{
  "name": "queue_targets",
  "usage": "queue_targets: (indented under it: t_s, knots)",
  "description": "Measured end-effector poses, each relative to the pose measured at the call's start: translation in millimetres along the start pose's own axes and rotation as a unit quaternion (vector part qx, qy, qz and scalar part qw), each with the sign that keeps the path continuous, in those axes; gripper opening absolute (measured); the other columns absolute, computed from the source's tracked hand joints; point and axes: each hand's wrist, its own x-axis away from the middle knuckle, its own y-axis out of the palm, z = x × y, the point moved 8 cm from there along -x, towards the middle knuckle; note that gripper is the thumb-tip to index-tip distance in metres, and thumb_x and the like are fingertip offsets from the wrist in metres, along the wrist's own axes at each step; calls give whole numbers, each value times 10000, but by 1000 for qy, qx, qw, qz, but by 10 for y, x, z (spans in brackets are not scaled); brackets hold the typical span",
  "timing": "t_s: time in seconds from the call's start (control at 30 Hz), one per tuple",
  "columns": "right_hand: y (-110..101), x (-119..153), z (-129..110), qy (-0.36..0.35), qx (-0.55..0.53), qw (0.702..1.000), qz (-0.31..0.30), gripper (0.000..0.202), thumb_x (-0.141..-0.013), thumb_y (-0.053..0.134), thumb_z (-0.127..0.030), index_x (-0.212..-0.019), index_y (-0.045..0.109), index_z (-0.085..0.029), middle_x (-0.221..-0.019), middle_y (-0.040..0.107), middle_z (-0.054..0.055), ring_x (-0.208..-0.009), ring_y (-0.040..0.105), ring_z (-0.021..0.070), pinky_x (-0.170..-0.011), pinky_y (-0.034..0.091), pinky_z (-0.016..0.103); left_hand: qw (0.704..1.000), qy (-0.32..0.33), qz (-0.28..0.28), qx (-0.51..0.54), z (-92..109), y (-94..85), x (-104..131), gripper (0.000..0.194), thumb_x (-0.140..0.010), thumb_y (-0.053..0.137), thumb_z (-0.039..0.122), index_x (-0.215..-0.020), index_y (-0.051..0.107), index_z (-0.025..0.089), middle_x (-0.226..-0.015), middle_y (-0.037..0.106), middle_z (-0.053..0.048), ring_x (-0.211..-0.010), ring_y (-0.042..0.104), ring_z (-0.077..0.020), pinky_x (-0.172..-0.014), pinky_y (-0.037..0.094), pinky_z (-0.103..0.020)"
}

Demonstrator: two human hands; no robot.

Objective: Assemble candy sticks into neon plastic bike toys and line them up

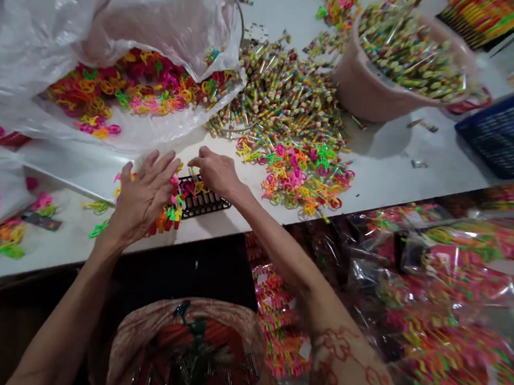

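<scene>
A black slotted rack (207, 204) lies near the table's front edge, its left part filled with small bright plastic pieces (173, 211). Over that filled end rests my left hand (141, 199), open, palm down with fingers stretched out. My right hand (217, 171) is above the rack's right part, fingers curled and closed; whatever is between the fingertips is hidden. Just right of the hands is a loose pile of neon plastic pieces (298, 175), some with ring shapes. Behind it spreads a heap of small clear tubes with coloured contents (290, 95).
A large white plastic bag (120, 13) lies open at the left, with more bright pieces (144, 82) inside. A pink tub (364, 87) full of tubes stands at the back right, near a blue basket (511, 130). Packed clear bags (457, 336) sit below the table's right edge.
</scene>
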Motion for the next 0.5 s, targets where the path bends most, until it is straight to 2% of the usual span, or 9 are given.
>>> queue_targets:
  t_s: [0.1, 0.23, 0.3, 0.37, 0.5]
  knots:
    - [49, -186, -37, -58, 87, 994, -34, 339, -904, 399, -58, -1024, 688, -186, -1261, 560, 106, -948, 599, 204, -675, 374, 299, 998, -41, 36, 13, -122, -149, 7, 557, -977, 119, 437, -1462, 351, 294, -1545, 357, -56, -1457, 243, -240, -1148, 184, -539]
    - [113, -126, 35, -99, 133, 986, -30, 298, -921, 388, -78, -979, 673, -144, -1215, 570, 149, -999, 563, 240, -655, 369, 313, 998, -33, 36, -27, -107, -100, -42, 535, -978, 129, 418, -1465, 335, 332, -1529, 390, -38, -1439, 290, -226, -1146, 198, -524]
    - [96, 12, 181, -82, 134, 987, -27, 296, -916, 380, -65, -996, 658, -125, -1146, 594, 163, -986, 562, 244, -658, 366, 315, 998, -14, 26, -57, -41, -7, -91, 529, -974, 173, 434, -1446, 377, 310, -1524, 395, -53, -1436, 297, -247, -1152, 157, -550]
    - [44, 170, 369, -32, 123, 992, -16, 302, -892, 380, -36, -1029, 640, -103, -1094, 610, 170, -945, 572, 237, -664, 362, 311, 996, 1, 7, -88, 17, 97, -135, 529, -963, 228, 450, -1426, 416, 277, -1519, 398, -73, -1435, 295, -280, -1145, 143, -584]
    - [10, 413, 561, 41, 7, 999, 33, 261, -804, 491, -67, -1019, 631, -117, -1044, 640, 127, -866, 579, 207, -677, 358, 285, 994, 17, -4, -112, 44, 184, -158, 518, -956, 268, 407, -1426, 415, 247, -1518, 402, -71, -1440, 283, -283, -1131, 231, -543]
